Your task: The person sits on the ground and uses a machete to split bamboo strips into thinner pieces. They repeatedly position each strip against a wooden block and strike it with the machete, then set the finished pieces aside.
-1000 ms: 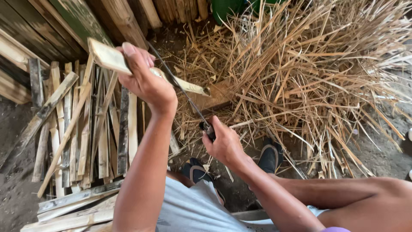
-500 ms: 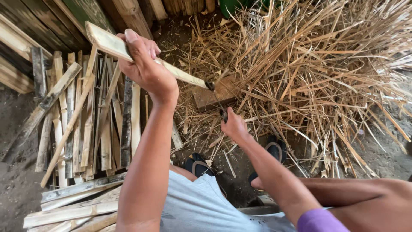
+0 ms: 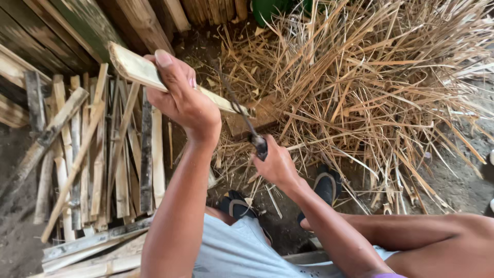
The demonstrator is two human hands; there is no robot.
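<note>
— What's the left hand (image 3: 185, 103) doing?
— Its fingers wrap a bamboo slat (image 3: 139, 69), raised over the split strips (image 3: 98, 159).
— The right hand (image 3: 275, 164)?
— Closed around a knife (image 3: 242, 116), blade against the slat's far end.

Left hand (image 3: 182, 100) grips a pale bamboo slat (image 3: 135, 67), held tilted. Right hand (image 3: 275, 164) closed around a dark-handled knife (image 3: 242, 116), blade against the slat. Split slats (image 3: 98, 154) lie left, dry shavings (image 3: 370, 87) right.
</note>
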